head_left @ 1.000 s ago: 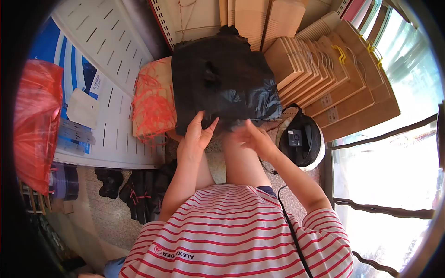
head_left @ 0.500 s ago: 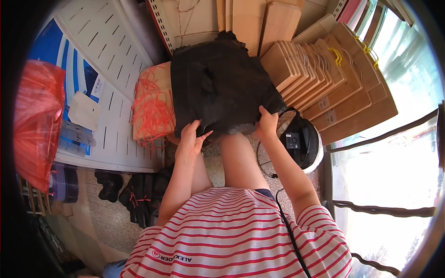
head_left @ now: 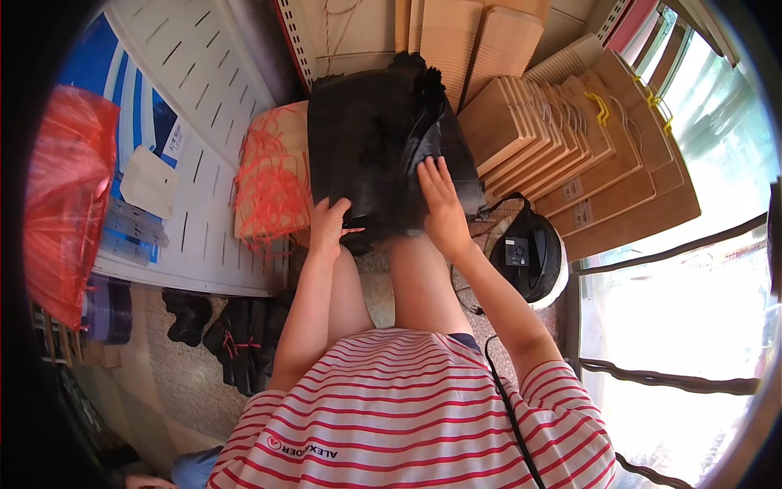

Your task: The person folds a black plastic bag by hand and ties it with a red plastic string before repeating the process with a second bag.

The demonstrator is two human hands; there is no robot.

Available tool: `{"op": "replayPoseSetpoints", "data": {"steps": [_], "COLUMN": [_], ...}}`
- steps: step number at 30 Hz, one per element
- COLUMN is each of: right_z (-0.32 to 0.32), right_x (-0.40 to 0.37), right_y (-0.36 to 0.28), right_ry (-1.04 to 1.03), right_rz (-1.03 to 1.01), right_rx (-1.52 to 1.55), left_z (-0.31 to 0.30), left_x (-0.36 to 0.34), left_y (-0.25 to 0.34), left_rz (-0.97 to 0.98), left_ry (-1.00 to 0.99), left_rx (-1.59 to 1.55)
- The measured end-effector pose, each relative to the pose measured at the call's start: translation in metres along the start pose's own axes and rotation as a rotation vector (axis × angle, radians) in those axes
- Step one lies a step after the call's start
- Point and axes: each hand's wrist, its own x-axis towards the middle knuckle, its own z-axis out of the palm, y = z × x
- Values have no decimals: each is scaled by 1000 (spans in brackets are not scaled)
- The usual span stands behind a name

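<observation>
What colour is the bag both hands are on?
The plastic bag is black, clearest in the head view.

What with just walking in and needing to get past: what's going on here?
A person in a striped shirt is handling a black plastic bag laid out in front of their knees. The left hand grips its near edge; the right hand lies flat and open on its right side. Brown paper bags are stacked to the right, a red-stringed bundle to the left.

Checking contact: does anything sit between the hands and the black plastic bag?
Nothing visible does. The left hand holds the near edge of the black plastic bag; the right hand lies flat on it.
</observation>
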Motion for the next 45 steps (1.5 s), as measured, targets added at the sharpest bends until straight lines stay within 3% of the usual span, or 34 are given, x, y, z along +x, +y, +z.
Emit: {"op": "replayPoseSetpoints", "data": {"steps": [2, 5, 6, 8, 11, 14, 18, 20, 21, 23, 27, 29, 30, 32, 33, 35, 36, 38, 41, 43, 45], "right_z": [0, 2, 8, 17, 9, 3, 14, 18, 14, 5, 10, 8, 5, 5, 4, 17, 19, 21, 25, 26, 26], "right_x": [4, 3, -2, -14, -16, -12, -12, -12, -8, -2, -1, 2, 3, 5, 6, -7, -11, -18, -24, -25, -26], "right_y": [2, 11, 14, 18, 4, 2, 9, 11, 8, 0, -3, -8, -9, -9, -11, 3, 5, 7, 7, 9, 10], "right_ry": [136, 325, 320, 598, 609, 603, 700, 368, 370, 137, -82, -55, 47, 236, 319, 446, 442, 495, 499, 429, 299], "right_rz": [154, 955, 957, 957, 1103, 1050, 911, 622, 622, 228, -41, -14, 89, 306, 422, 590, 586, 688, 710, 643, 538], "right_rx": [239, 933, 933, 1345, 1318, 1344, 1329, 501, 502, 265, -44, 23, 196, 465, 586, 802, 803, 852, 888, 818, 667], "left_z": [-2, -3, -5, -7, 1, 13, 9, 12, 12, 11, 2, 0, 0, -1, 7, 38, 47, 74, 113, 132, 139], "left_x": [0, -3, 1, 11, 11, -3, 5, 5, 3, 0, 6, 8, 9, 11, 6, -6, 2, 15, 63, 91, 106], "left_y": [5, 12, 9, 0, 3, 24, 17, 9, 10, 11, 3, 1, 1, 0, 8, 31, 35, 40, 16, 5, -3], "left_rz": [4, -2, -5, 24, 19, 15, -27, -4, -2, 36, 46, 88, 91, 405, 405, 916, 1055, 1043, 1114, 1051, 930], "left_ry": [20, 24, 28, 0, 40, 116, 87, 130, 130, 69, 84, 136, 137, 364, 368, 578, 462, 172, 32, -25, -252], "left_rx": [18, -34, -35, 30, 108, 344, 356, 191, 192, 167, 166, 222, 218, 879, 876, 1121, 1090, 1101, 1248, 1239, 1556]}}
